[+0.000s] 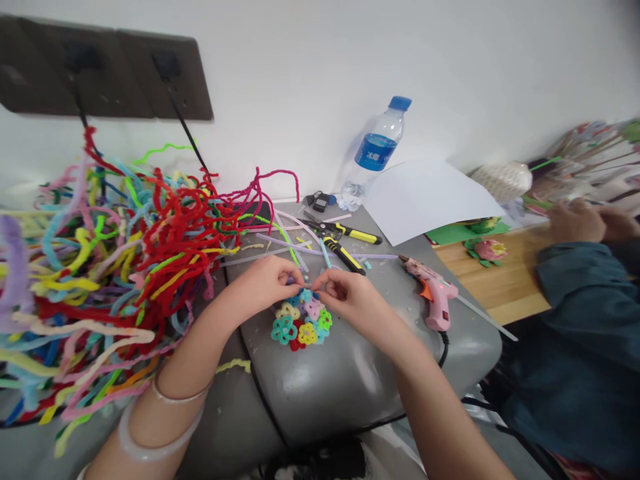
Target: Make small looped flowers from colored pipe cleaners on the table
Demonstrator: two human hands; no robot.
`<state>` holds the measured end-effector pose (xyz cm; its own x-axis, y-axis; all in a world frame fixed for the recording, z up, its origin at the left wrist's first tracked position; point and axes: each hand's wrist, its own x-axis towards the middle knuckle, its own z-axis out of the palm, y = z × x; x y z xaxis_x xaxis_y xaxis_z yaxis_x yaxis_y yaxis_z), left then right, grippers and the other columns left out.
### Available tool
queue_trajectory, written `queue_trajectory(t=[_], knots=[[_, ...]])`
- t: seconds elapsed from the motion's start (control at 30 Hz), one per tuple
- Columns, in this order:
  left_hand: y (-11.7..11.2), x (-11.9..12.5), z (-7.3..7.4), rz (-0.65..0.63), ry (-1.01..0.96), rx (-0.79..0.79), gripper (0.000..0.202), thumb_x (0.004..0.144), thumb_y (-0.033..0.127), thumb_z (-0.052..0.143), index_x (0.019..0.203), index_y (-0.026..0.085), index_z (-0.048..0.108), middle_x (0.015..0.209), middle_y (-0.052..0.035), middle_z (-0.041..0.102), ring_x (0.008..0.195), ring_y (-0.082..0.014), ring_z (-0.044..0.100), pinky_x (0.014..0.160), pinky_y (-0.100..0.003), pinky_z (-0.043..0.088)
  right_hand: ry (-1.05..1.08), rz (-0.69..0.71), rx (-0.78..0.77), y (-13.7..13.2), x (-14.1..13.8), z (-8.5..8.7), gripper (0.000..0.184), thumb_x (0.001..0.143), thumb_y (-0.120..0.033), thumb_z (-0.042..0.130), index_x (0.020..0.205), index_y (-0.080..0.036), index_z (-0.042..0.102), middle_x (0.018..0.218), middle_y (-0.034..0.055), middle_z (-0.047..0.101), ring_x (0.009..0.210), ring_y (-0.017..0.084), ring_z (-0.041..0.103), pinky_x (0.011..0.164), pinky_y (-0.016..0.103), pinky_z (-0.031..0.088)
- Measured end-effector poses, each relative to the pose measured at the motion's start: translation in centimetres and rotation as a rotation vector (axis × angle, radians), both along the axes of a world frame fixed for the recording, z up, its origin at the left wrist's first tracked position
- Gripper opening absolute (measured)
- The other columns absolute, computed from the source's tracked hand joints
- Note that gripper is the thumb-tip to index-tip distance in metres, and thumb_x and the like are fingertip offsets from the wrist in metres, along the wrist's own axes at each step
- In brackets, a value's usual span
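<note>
My left hand point(263, 283) and my right hand point(347, 293) meet over a grey padded surface point(350, 380). Between their fingertips they pinch a small blue pipe-cleaner piece point(306, 294). Just below it lies a cluster of little pipe-cleaner flowers point(300, 325) in teal, yellow, pink, red and green. The piece touches the top of that cluster. Two bracelets sit on my left wrist.
A big tangle of coloured pipe cleaners point(100, 267) fills the left. Yellow-handled pliers point(345, 253), a pink glue gun point(433, 297), a water bottle point(375, 153) and white paper point(425, 197) lie beyond. Another person's hand point(575, 220) and blue sleeve are at right.
</note>
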<state>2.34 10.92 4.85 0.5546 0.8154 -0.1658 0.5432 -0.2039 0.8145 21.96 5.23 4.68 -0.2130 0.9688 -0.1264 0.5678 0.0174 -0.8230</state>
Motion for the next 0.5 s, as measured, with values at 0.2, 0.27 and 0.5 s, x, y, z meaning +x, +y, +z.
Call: queue_trajectory(t=[0.2,0.27,0.5], knots=[[0.07,-0.08,-0.07,-0.013,0.005,0.010,0.013,0.072,0.021,0.063,0.073,0.015,0.075,0.053,0.0071,0.038,0.051,-0.0099,0.032,0.050,-0.025,0.021,0.003,-0.045,0.045,-0.36,-0.13,-0.81,0.008,0.082,-0.019,0.060,0.085,-0.018,0.067,0.059,-0.0074,0.041,0.055,0.012,0.040,0.054,0.024,0.028],[0.05,-0.05,-0.08,-0.015,0.012,0.007,0.013,0.072,0.021,0.063,0.074,0.015,0.075,0.053,0.0072,0.038,0.051,-0.0100,0.032,0.050,-0.025,0.021,0.008,-0.051,0.064,-0.43,-0.23,-0.89,0.008,0.082,-0.018,0.060,0.085,-0.018,0.067,0.059,-0.0073,0.041,0.055,0.012,0.041,0.055,0.024,0.029],[-0.02,0.14,-0.07,-0.025,0.032,0.019,0.015,0.074,0.023,0.063,0.075,0.014,0.074,0.054,0.0071,0.038,0.053,-0.0104,0.033,0.051,-0.025,0.022,-0.056,-0.067,0.093,-0.52,-0.67,-0.96,0.008,0.081,-0.012,0.060,0.082,-0.018,0.066,0.058,-0.0068,0.041,0.055,0.012,0.043,0.055,0.024,0.031]])
